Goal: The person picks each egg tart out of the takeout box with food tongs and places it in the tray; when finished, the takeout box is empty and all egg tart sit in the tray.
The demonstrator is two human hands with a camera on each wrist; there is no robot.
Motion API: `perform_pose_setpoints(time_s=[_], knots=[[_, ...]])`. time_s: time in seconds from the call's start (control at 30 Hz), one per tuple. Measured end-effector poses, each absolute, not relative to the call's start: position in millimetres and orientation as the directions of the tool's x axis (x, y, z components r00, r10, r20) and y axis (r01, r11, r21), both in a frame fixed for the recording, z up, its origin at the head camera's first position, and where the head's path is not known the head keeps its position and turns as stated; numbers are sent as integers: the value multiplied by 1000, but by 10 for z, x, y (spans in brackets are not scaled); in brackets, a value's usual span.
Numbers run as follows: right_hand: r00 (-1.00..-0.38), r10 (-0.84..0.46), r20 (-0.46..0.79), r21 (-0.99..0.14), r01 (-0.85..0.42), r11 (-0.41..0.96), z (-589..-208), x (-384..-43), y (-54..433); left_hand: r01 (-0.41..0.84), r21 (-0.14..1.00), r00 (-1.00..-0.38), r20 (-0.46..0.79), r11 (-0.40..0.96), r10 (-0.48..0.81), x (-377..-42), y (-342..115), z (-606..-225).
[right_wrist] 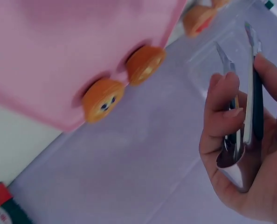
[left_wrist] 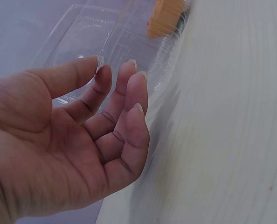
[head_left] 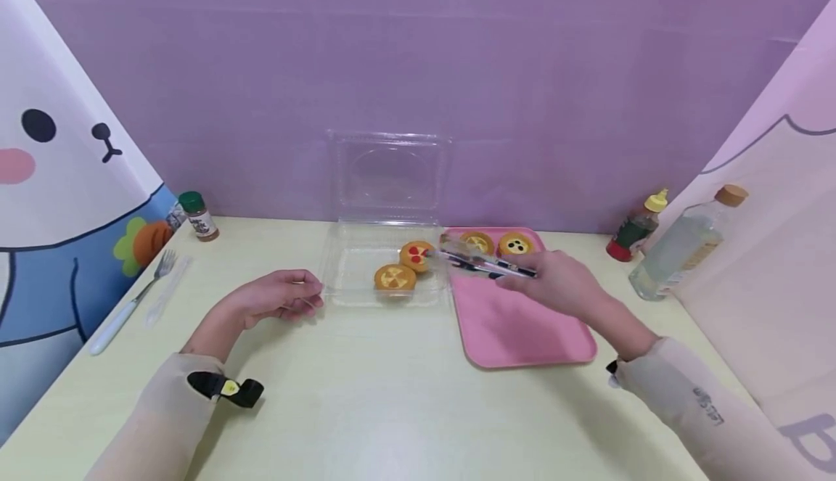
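Observation:
My right hand (head_left: pixel 555 281) grips a pair of metal tongs (head_left: pixel 486 263), its fingers and thumb wrapped about their arms. In the right wrist view the tong tips stand apart with nothing between them. They hover by the right wall of a clear plastic clamshell box (head_left: pixel 353 260), whose lid stands raised behind. Inside the box lie a tart with red pieces (head_left: pixel 416 256) and a tart with a pale pattern (head_left: pixel 395 278), touching. My left hand (head_left: pixel 281 296) is beside the box's left wall, fingers loosely bent and holding nothing; whether a fingertip touches the wall I cannot tell.
A pink tray (head_left: pixel 522 336) holds a yellow-topped tart (head_left: pixel 479 241) and a dotted tart (head_left: pixel 516 244) at its back. To the right stand a sauce bottle (head_left: pixel 633 231) and a corked bottle (head_left: pixel 686 245). A spice jar (head_left: pixel 199 218), fork (head_left: pixel 137 299) and clear plastic utensil (head_left: pixel 166 292) are left.

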State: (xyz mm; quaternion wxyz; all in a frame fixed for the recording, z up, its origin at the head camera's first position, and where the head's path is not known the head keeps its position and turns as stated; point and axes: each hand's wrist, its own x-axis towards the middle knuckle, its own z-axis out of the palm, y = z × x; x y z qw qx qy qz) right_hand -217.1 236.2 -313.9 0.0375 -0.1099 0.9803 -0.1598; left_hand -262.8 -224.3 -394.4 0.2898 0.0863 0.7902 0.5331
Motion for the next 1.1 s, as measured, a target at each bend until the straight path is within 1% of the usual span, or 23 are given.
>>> perform_pose_setpoints(time_s=[0.1,0.37,0.6,0.93,1.1], knots=[[-966,-248,-69,-315,-214,924,-3188,-2176,2251,-174,893,-817,-366,414,446,-2628,-2237,-3941],[-945,-315,-90,-321,-272,907,-3231,-2234,2028,-174,893,-816,-366,414,447,-2630,-2230,-3938],[-940,-249,-235,-343,-159,926,-3220,-2300,1872,-177,893,-815,-369,414,446,-2624,-2234,-3945],[-938,-225,-264,-307,-140,941,-3193,-2371,1716,-177,894,-815,-368,411,448,-2633,-2232,-3944],[-937,-218,-272,-311,-128,942,-3211,-2413,1666,-174,897,-810,-365,407,458,-2647,-2231,-3951]])
